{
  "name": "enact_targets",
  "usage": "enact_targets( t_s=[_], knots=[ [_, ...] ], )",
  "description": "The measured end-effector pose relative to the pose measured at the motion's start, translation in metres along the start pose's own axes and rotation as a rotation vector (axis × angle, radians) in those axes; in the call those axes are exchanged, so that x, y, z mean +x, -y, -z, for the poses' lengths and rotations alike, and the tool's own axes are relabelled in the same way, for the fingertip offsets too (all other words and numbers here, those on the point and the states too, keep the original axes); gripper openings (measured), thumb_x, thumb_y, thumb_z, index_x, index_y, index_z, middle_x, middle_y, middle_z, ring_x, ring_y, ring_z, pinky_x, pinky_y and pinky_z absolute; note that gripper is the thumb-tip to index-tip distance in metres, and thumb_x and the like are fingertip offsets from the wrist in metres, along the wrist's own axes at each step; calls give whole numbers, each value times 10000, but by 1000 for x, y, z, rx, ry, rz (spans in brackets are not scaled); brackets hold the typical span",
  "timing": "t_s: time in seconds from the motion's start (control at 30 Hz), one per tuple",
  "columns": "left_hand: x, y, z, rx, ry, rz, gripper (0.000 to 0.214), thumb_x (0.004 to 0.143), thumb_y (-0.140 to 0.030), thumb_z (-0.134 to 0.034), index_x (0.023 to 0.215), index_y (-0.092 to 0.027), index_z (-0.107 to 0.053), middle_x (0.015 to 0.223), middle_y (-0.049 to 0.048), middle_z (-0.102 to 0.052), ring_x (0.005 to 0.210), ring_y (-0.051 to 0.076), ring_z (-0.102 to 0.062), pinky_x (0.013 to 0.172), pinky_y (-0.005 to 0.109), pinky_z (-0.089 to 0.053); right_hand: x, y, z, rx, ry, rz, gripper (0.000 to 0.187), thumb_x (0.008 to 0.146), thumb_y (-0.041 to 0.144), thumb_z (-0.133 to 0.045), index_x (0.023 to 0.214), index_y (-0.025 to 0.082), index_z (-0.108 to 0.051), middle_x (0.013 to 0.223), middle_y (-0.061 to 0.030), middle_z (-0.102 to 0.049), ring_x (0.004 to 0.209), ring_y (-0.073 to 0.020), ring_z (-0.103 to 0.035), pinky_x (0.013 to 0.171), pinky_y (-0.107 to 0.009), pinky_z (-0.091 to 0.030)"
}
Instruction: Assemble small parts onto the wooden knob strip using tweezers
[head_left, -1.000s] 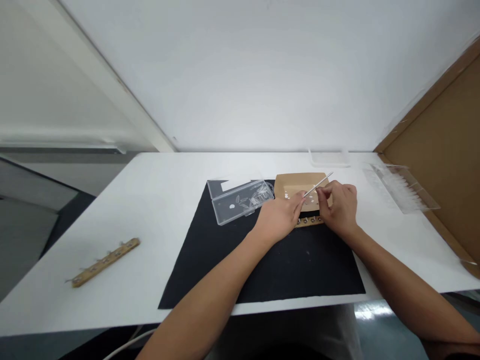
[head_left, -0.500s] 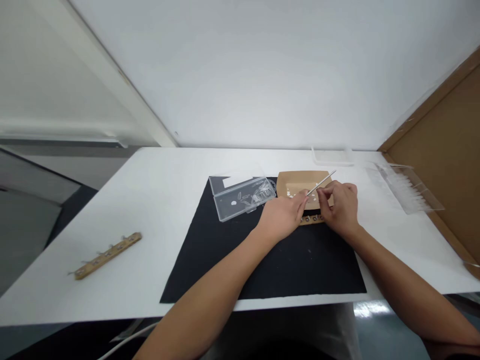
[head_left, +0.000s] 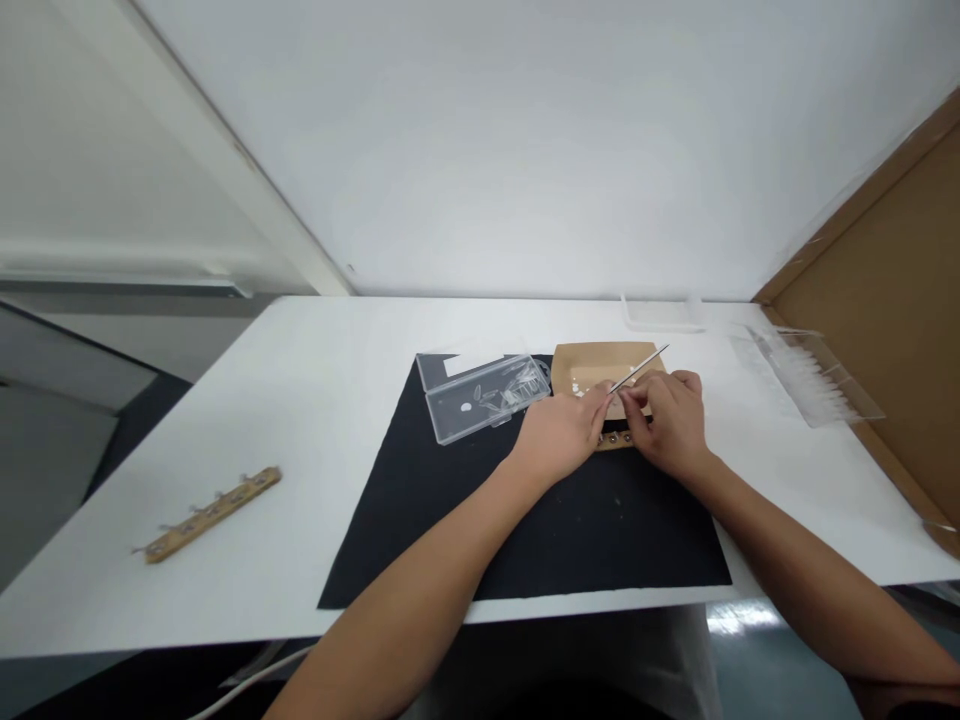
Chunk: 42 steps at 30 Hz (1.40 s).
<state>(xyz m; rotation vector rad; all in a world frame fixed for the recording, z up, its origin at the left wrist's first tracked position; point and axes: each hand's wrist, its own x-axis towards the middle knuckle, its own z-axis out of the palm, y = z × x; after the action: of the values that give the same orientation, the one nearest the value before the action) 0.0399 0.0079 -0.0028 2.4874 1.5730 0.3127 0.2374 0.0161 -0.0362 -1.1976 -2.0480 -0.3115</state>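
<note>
My left hand (head_left: 559, 432) is closed around a thin silver stick (head_left: 642, 366), which slants up to the right over a tan tray (head_left: 606, 354). The fingertips of my right hand (head_left: 667, 412) are pinched together close beside my left fingers; whatever lies between them is too small to make out. Small white pieces (head_left: 575, 387) are scattered in the tray. Just below the hands lies a wooden strip with metal fittings (head_left: 615, 440), partly covered by them. Left of the tray, an open clear plastic box (head_left: 452, 412) holds several transparent, nail-shaped pieces.
A black mat (head_left: 555, 545) lies under the work on a white table (head_left: 315, 400). Another wooden strip with upright metal clips (head_left: 214, 512) rests at the left. At the right are a clear case with rows of tips (head_left: 817, 380) and a translucent tray (head_left: 661, 315) by the wall.
My right hand has moved slightly left, bringing its pinched fingertips up against my left fingers. The left hand still holds the stick in nearly the same place.
</note>
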Motion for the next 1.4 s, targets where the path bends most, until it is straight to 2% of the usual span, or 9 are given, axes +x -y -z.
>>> enact_targets(
  t_s=[0.17, 0.3, 0.5, 0.67, 0.83, 1.0, 1.2, 1.4],
  knots=[
    [0, -2, -1, -14, -2, -1, 474, 1138, -431, -303, 1497, -273, -569, 965, 105, -804, 875, 275, -779, 780, 346, -574, 1, -3, 2, -49, -86, -103, 167, 1028, 259, -589, 883, 233, -511, 756, 9, -662, 692, -185, -609, 847, -421, -358],
    [1, -1, -4, -12, 3, 9, 482, 1136, -434, -309, 1481, -249, -589, 954, 114, -803, 861, 277, -779, 774, 344, -573, 1, 1, 1, -1, -9, -42, 177, 1032, 254, -572, 869, 233, -504, 761, 4, -666, 694, -185, -610, 837, -412, -364],
    [1, -1, -6, -28, -7, 8, 487, 1136, -447, -309, 1499, -263, -575, 985, 119, -807, 875, 283, -780, 781, 360, -581, 1, -2, 2, -46, -94, -84, 174, 1025, 242, -589, 874, 232, -503, 757, 11, -657, 691, -183, -609, 842, -413, -354],
    [0, -1, -6, -30, -2, 0, 481, 1134, -447, -318, 1478, -255, -594, 977, 120, -807, 881, 286, -780, 794, 370, -585, 0, -2, 2, 6, -14, -25, 158, 1012, 231, -597, 878, 228, -513, 744, 19, -643, 683, -177, -601, 844, -403, -356],
    [0, -1, -5, -28, -2, -5, 485, 1138, -438, -301, 1491, -257, -579, 988, 119, -807, 881, 284, -781, 795, 371, -586, 0, -6, 2, -38, -61, -89, 167, 1018, 256, -590, 872, 226, -516, 752, 9, -659, 691, -185, -609, 846, -415, -342],
    [0, 0, -6, -14, -1, -2, 493, 1135, -445, -304, 1472, -240, -599, 983, 133, -806, 874, 283, -780, 802, 372, -588, -1, -4, 2, 3, 6, -38, 159, 1019, 257, -587, 878, 227, -521, 741, 15, -646, 687, -185, -598, 842, -410, -351],
    [-1, -1, -4, -2, 2, -4, 483, 1137, -444, -292, 1476, -281, -594, 952, 100, -808, 862, 287, -783, 774, 365, -585, -2, -8, 3, -53, -55, -88, 160, 1026, 262, -587, 884, 229, -521, 749, 11, -652, 702, -186, -614, 856, -416, -355],
    [-1, -1, 0, -2, 8, -5, 478, 1135, -441, -302, 1480, -282, -591, 955, 105, -805, 852, 282, -777, 764, 352, -578, -3, -6, 4, -17, -26, -69, 160, 1029, 258, -582, 887, 236, -513, 756, 11, -657, 708, -187, -610, 861, -418, -364]
  ],
)
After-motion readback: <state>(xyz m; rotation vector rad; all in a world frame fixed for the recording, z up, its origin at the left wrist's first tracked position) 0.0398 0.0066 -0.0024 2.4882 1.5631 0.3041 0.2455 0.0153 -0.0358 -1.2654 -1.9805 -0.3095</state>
